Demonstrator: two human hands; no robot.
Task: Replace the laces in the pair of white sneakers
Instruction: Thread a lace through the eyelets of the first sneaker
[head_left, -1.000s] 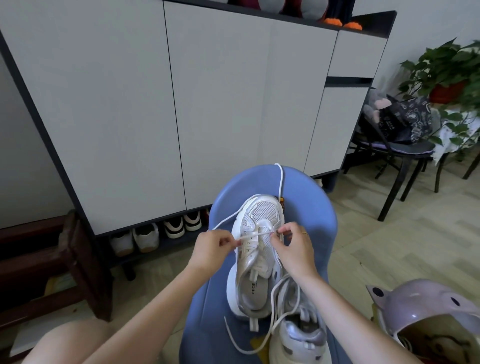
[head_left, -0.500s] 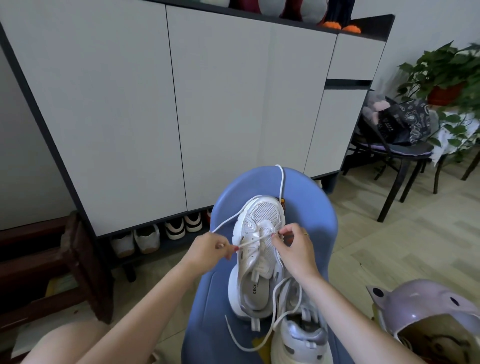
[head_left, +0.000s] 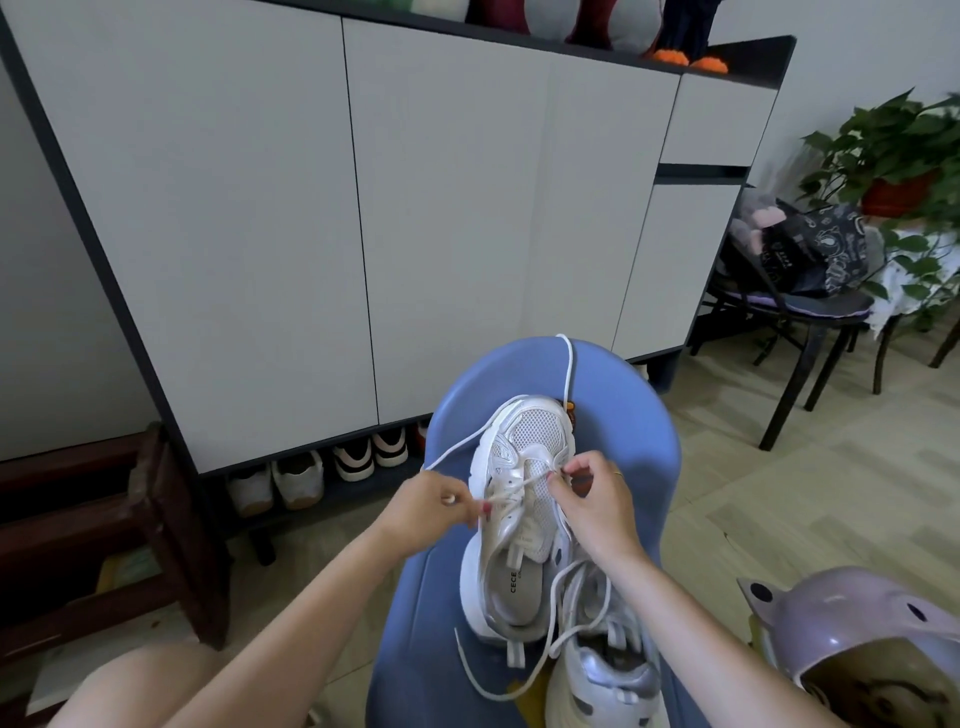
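A white sneaker (head_left: 524, 467) lies toe-away on a blue stool (head_left: 639, 467). My left hand (head_left: 434, 506) pinches a white lace (head_left: 511, 493) just left of the shoe and holds it taut across the eyelets. My right hand (head_left: 592, 499) pinches the lace at the right eyelets. Another stretch of lace (head_left: 569, 364) runs up over the stool's far edge. The second sneaker (head_left: 605, 660) lies nearer me at the lower right, with a loose lace (head_left: 519, 680) looping over it.
A tall white cabinet (head_left: 260, 234) stands behind the stool, with several shoes (head_left: 301, 478) under it. A dark wooden stool (head_left: 104, 545) is at left. A purple helmet (head_left: 857, 634) sits at lower right. A black chair with a bag (head_left: 800, 260) and a potted plant (head_left: 893, 156) are at right.
My left hand has drawn the lace out leftward, away from the shoe, and the lace now runs taut across the eyelets. My right hand stayed at the right eyelets.
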